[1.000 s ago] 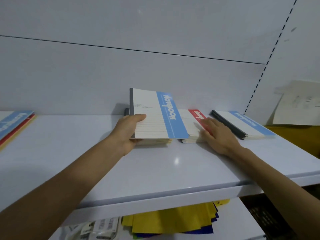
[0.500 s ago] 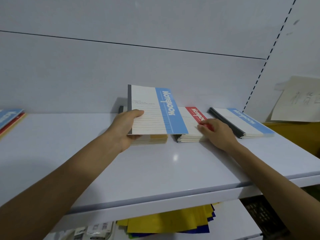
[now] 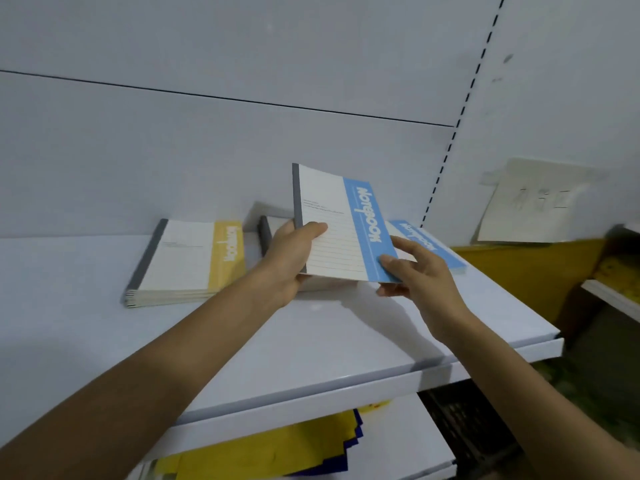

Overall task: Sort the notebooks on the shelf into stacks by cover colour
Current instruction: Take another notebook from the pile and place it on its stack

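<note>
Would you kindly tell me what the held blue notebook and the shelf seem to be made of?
The blue notebook: paper with a thin matte card cover, apparently; printed, no glare, flat though gripped only at its lower edge. The shelf: probably painted sheet metal, smooth and slightly glossy; it shows a soft light reflection and a folded front lip.

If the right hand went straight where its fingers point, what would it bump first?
The blue notebook: the right hand is at its near corner, seemingly pinching it.
</note>
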A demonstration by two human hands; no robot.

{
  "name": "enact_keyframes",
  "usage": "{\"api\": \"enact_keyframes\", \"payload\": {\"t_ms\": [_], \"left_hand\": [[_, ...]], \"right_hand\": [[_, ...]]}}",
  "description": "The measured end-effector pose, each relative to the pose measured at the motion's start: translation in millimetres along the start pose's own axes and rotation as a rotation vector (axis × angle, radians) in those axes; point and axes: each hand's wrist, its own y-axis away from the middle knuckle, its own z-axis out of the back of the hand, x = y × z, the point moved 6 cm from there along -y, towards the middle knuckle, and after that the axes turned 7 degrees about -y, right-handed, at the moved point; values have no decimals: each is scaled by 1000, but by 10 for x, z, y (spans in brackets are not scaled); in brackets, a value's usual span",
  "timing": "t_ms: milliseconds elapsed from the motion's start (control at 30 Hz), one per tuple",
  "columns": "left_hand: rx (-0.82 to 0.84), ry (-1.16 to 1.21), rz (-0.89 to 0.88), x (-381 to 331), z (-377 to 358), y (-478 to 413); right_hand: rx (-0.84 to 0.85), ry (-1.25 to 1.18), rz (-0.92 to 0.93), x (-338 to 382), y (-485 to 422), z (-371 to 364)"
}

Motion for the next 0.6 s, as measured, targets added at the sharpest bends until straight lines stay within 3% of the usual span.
{"api": "enact_keyframes", "payload": {"t_ms": [167, 300, 500, 600], "left_hand": [[141, -50, -37, 208, -823, -223], [143, -170, -88, 381, -1176, -460], [22, -884, -307, 569, -1363, -674], [24, -1129, -430, 664, -1394, -653]], "right_hand": [[-290, 88, -14, -30, -180, 899], [-354, 234, 14, -127, -417, 1373], [-328, 611, 28, -264, -930, 1550], [-310, 699, 94, -334, -1044, 1528]]}}
